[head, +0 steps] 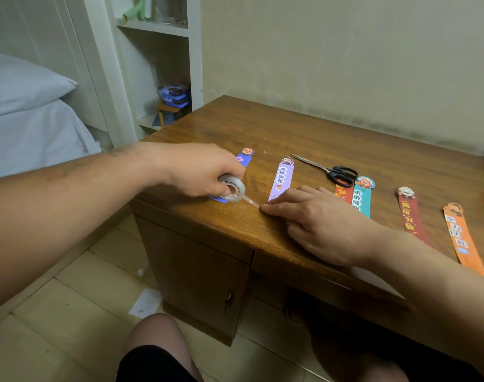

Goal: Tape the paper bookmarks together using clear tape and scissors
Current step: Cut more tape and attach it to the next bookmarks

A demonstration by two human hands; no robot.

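My left hand (199, 168) grips a roll of clear tape (233, 188) above the wooden desk (304, 133), partly covering a blue bookmark (244, 159). A short strip of tape (250, 201) runs from the roll to my right hand (312, 219), whose fingertips pinch its free end near the foot of a lilac bookmark (281, 177). Black-handled scissors (333, 170) lie behind my right hand. Further right lie a red bookmark (343, 192), a teal one (362, 197), a dark red one (410, 213) and an orange one (459, 235).
The desk's near-left corner and front edge (196, 224) lie just below the hands. A bed with a pillow (23, 86) stands at left, white shelves (163, 64) behind. Paper scraps (146, 303) lie on the tiled floor. My knee (155, 343) is below.
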